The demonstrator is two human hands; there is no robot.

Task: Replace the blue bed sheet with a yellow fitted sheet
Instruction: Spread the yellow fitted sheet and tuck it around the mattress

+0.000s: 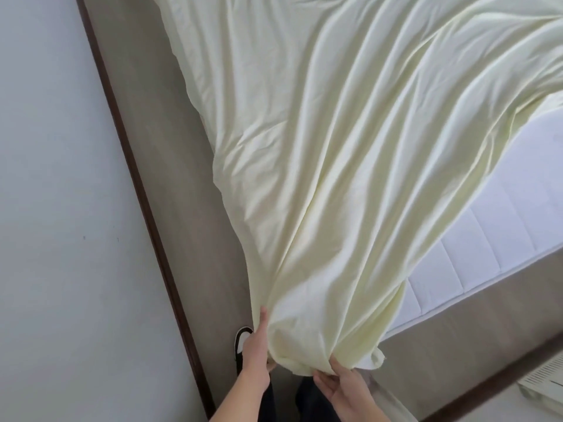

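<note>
From the head camera, a pale yellow fitted sheet (335,147) is lying spread over the bed, covering the far and middle part of the view and running down in long folds toward a gathered corner at the near edge. On the right the white quilted mattress (487,239) is showing bare beside the sheet, its side panel facing near and right.

The left hand (257,342) is gripping the left side of the gathered corner, thumb lying up along the outside of the cloth and the other fingers going under the fabric, where they are hidden. The right hand (341,385) is holding the lower right of the same bunch, fingers curling up into the cloth from beneath. Both forearms are reaching in from the near edge.

Just left of the left hand, a black-and-white shoe (242,339) is resting on the brownish floor (182,208). A dark skirting board (146,208) is running diagonally along the white wall (61,208) on the left. At the near right corner, part of a white slatted object (545,382) is showing; what it is cannot be told.
</note>
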